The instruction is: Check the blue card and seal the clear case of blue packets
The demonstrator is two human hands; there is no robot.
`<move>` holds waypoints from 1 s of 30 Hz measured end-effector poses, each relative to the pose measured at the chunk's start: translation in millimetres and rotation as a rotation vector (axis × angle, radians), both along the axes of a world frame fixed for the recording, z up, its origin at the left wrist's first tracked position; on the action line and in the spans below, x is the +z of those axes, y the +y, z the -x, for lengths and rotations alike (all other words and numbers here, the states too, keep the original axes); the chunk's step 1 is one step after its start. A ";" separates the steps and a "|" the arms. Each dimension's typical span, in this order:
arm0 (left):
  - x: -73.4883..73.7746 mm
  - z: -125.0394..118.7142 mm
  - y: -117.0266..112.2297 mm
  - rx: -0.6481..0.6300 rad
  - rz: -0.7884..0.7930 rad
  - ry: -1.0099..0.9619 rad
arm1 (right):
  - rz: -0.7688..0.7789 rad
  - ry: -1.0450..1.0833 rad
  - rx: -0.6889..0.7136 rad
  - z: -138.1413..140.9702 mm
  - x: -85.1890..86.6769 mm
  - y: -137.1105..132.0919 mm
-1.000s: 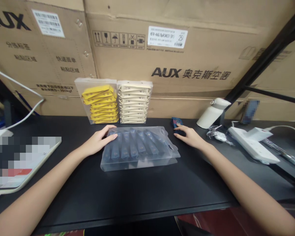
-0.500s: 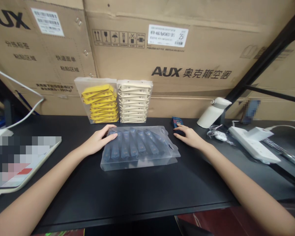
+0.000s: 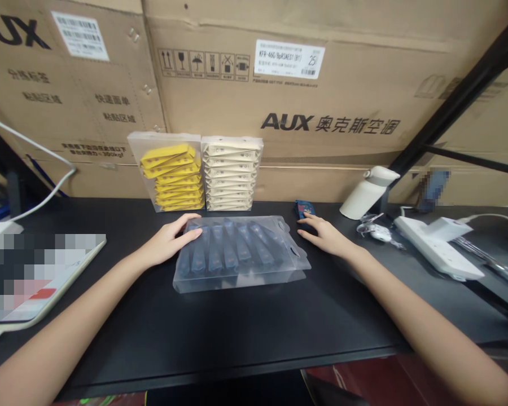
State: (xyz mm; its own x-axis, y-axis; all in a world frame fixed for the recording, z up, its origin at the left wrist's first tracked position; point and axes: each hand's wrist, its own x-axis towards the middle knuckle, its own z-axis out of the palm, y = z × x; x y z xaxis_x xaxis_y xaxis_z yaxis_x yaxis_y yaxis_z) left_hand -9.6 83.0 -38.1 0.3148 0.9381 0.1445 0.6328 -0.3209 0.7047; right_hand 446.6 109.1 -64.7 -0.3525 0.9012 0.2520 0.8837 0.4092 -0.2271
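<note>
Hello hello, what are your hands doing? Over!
Left hand flat on clear plastic box of dark blue packets. Right hand fingertips on small dark blue packet. Nothing between them.

We cannot read the blurred tablet [image 3: 34, 282], which the left edge cuts off. A blurred patch [image 3: 434, 189] hides something by the black frame. Our right hand [image 3: 328, 237] covers part of a small dark packet [image 3: 301, 208], its print too small to read.
</note>
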 end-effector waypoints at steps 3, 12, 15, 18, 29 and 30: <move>-0.6 0.3 0.1 0.002 0.000 0.000 | 0.004 -0.002 0.001 1.2 0.3 -0.9; 1.4 -0.5 -1.1 -0.007 0.005 -0.001 | 0.010 0.010 0.001 2.0 1.4 -1.8; 1.5 -0.5 -1.3 -0.007 0.009 0.002 | 0.008 0.008 0.001 2.2 1.5 -2.0; 0.9 -0.7 -1.3 -0.005 0.009 0.001 | 0.009 0.006 -0.002 2.4 1.8 -2.4; 1.9 -1.1 -1.5 0.001 0.020 0.017 | 0.012 -0.030 -0.005 2.6 1.6 -2.4; 2.1 -1.1 -1.5 0.002 0.021 0.018 | 0.010 -0.027 -0.003 2.2 1.3 -2.3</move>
